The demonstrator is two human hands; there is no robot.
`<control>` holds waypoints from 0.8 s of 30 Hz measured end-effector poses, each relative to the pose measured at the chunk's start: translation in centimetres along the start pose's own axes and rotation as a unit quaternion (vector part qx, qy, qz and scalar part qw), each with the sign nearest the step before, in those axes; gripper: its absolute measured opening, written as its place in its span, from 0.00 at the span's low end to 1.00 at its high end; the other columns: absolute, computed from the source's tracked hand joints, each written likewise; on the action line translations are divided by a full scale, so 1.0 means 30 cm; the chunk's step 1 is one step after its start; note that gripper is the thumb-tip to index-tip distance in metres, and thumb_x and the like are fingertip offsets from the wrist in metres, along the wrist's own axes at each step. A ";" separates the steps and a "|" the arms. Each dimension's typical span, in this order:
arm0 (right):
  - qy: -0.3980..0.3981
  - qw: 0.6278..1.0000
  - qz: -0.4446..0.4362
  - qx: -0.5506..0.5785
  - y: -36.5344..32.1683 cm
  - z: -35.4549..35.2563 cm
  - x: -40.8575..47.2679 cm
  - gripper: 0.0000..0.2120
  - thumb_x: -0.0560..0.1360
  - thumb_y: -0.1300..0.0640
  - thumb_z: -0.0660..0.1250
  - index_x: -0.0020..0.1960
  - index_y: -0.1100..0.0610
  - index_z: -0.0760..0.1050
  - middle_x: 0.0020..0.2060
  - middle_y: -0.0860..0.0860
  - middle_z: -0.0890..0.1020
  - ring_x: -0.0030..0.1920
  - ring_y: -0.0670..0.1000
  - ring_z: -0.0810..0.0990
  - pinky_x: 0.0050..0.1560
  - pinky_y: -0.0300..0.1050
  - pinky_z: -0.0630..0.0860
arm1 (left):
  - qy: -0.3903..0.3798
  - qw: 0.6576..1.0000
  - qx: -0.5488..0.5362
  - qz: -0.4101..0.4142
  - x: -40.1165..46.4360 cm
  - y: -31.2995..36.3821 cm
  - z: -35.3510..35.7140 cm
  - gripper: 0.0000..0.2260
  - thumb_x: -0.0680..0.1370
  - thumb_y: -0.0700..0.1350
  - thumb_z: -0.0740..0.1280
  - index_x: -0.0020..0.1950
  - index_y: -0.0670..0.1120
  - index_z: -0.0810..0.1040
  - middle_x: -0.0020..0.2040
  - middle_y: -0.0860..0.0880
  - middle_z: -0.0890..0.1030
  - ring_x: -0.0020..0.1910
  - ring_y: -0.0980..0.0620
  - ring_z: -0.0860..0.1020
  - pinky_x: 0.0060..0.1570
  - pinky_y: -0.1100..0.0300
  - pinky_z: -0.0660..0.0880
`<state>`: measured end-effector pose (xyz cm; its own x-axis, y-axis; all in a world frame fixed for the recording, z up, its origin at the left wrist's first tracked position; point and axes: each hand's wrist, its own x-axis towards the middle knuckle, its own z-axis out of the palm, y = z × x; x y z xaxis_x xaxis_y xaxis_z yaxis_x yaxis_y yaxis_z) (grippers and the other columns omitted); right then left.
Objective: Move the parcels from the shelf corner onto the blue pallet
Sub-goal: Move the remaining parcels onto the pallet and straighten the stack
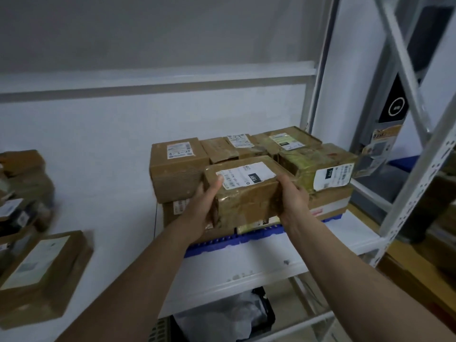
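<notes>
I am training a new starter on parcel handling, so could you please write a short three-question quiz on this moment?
1. True or false: only one of the hands holds the taped parcel.
2. What colour is the pallet under the stacked parcels? A red, B blue, C green.
3. On which side of the view do the loose parcels lie?

Key:
1. False: the left hand and right hand grip its two ends.
2. B.
3. The left.
</notes>
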<state>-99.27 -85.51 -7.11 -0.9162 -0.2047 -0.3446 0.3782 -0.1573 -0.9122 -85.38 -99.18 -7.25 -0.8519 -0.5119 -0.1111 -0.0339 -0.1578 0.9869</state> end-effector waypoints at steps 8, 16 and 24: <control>0.039 0.998 0.024 -0.034 0.001 0.001 0.173 0.47 0.59 0.36 0.70 0.70 0.58 0.62 0.66 0.57 0.70 0.65 0.60 0.69 0.65 0.60 0.68 | 0.013 0.994 0.103 0.012 0.150 -0.087 0.096 0.39 0.65 0.53 0.77 0.71 0.62 0.61 0.56 0.66 0.73 0.54 0.65 0.71 0.46 0.69 0.66; 0.020 0.997 0.069 0.016 0.025 -0.001 0.245 0.53 0.60 0.36 0.74 0.74 0.58 0.56 0.68 0.57 0.68 0.65 0.58 0.70 0.66 0.57 0.68 | 0.080 0.983 0.166 0.000 0.235 -0.119 0.101 0.43 0.66 0.56 0.76 0.75 0.62 0.55 0.54 0.65 0.70 0.56 0.60 0.69 0.53 0.63 0.66; 0.028 0.997 0.050 0.059 0.029 0.011 0.246 0.48 0.66 0.43 0.75 0.74 0.60 0.52 0.66 0.55 0.68 0.57 0.52 0.67 0.59 0.44 0.66 | 0.087 0.978 0.177 0.069 0.245 -0.171 0.104 0.43 0.71 0.39 0.75 0.76 0.57 0.53 0.55 0.67 0.70 0.47 0.77 0.72 0.38 0.80 0.70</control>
<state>-105.67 -87.46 -10.38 -0.8777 -0.1707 -0.4478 0.4782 -0.2527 -0.8411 -93.10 -99.49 -12.76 -0.7599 -0.6490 0.0376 -0.1312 0.2097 0.9689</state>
